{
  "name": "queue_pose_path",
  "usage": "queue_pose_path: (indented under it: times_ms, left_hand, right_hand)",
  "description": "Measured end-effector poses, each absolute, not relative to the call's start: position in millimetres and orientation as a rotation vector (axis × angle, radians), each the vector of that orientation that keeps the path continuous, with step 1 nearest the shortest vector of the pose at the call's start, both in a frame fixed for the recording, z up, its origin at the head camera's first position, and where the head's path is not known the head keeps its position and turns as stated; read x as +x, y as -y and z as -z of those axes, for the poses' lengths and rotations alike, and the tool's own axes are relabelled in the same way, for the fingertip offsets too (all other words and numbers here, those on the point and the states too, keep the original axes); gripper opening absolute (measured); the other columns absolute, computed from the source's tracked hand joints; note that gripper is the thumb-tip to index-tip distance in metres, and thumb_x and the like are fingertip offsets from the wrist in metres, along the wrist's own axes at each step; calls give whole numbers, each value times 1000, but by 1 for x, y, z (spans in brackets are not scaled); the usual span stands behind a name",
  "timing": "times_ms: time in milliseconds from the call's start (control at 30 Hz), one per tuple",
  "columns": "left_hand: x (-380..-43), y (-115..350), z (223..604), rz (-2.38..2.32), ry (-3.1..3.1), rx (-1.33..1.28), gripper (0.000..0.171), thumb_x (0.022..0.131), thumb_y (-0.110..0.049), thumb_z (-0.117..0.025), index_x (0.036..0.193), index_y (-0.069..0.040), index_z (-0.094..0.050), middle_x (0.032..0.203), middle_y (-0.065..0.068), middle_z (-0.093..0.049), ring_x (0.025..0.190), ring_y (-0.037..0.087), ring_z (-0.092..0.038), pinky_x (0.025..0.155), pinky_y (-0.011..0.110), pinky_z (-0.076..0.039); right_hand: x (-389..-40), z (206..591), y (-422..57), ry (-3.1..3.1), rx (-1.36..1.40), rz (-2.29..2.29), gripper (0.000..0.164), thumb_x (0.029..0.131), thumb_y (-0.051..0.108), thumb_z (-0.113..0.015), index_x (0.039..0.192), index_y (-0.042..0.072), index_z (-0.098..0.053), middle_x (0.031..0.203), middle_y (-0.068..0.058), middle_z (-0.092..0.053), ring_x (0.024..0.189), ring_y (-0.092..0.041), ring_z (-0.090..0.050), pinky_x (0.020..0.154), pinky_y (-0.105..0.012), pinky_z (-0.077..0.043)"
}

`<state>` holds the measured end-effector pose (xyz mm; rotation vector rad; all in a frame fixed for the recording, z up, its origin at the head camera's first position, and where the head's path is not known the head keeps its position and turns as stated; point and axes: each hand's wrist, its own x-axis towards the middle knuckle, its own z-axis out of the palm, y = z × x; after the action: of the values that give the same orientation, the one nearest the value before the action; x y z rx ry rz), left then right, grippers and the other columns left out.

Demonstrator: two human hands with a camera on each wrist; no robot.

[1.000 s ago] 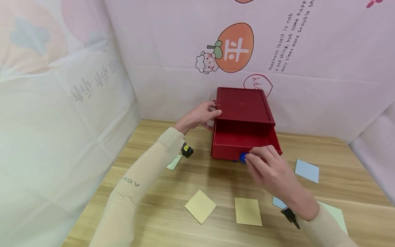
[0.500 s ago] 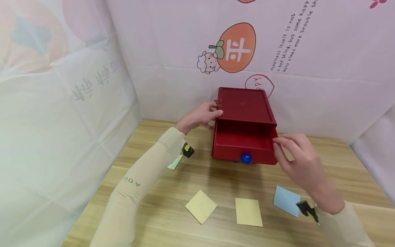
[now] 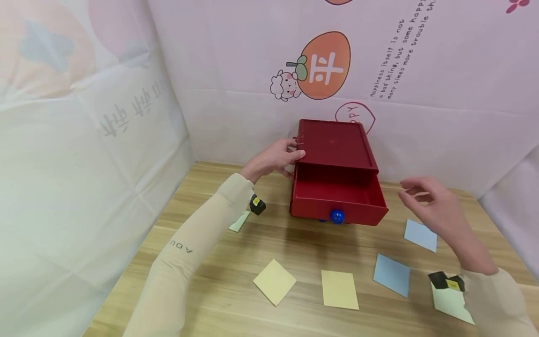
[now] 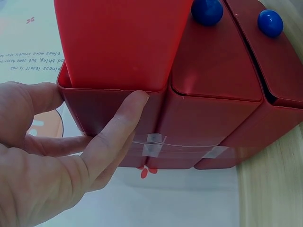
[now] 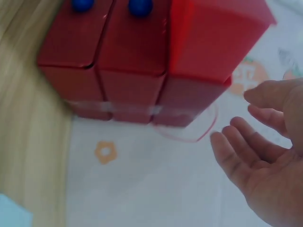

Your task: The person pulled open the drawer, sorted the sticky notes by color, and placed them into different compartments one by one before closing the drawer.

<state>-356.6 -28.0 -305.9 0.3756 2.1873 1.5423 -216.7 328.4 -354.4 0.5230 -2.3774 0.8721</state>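
Note:
A dark red drawer cabinet stands at the back of the table, its top drawer pulled out and bare inside where it shows. A blue round knob sits on that drawer's front. My left hand rests on the cabinet's upper left edge, thumb on top and the other fingers along the side. In the left wrist view, two lower drawers with blue knobs appear closed. Right of the drawer, my right hand hovers with loosely bent fingers, apart from the cabinet and holding nothing.
Yellow sticky notes lie in front of the cabinet. Blue notes and a pale green one are at the right; another green note lies by the left wrist. A printed white cloth hangs behind.
My right hand has let go of the top drawer's blue knob, passed the drawer's right corner and moved away to the right. The left hand stays on the cabinet; the drawer remains out.

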Motion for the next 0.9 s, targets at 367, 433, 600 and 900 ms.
queue_pose_path:
  times_ms: [367, 433, 600, 900]
  left_hand:
    - [-357, 29, 305, -1536, -2187, 381, 65, 99, -25, -59, 152, -5, -28, 144, 19, -44, 124, 36, -55, 83, 53, -60]
    - [-357, 29, 305, -1534, -2190, 384, 64, 99, -25, -59, 152, -4, -28, 143, 19, -45, 123, 36, -55, 83, 52, -60]
    - [-356, 29, 305, -1535, -2184, 386, 62, 99, -24, -59, 150, -3, -30, 141, 20, -47, 122, 36, -56, 85, 54, -58]
    - [-356, 29, 304, -1533, -2186, 406, 62, 99, -24, -58, 150, -3, -30, 144, 19, -44, 123, 37, -55, 85, 54, -59]
  right_hand:
    - [-233, 368, -371, 2808, 411, -700, 39, 92, 19, -69, 123, -2, -58, 111, -27, -65, 89, 0, -60, 64, -2, -45]
    - [-238, 369, -375, 2852, 418, -651, 39, 92, 20, -68, 122, -4, -59, 111, -28, -65, 90, -21, -65, 63, -7, -47]
    - [-250, 377, -389, 2966, 409, -571, 39, 92, 19, -67, 119, -8, -58, 108, -31, -65, 91, -41, -64, 62, -24, -52]
    - [-266, 400, -421, 3160, 418, -405, 42, 89, 19, -69, 116, -11, -57, 100, -33, -65, 91, -45, -64, 73, -55, -55]
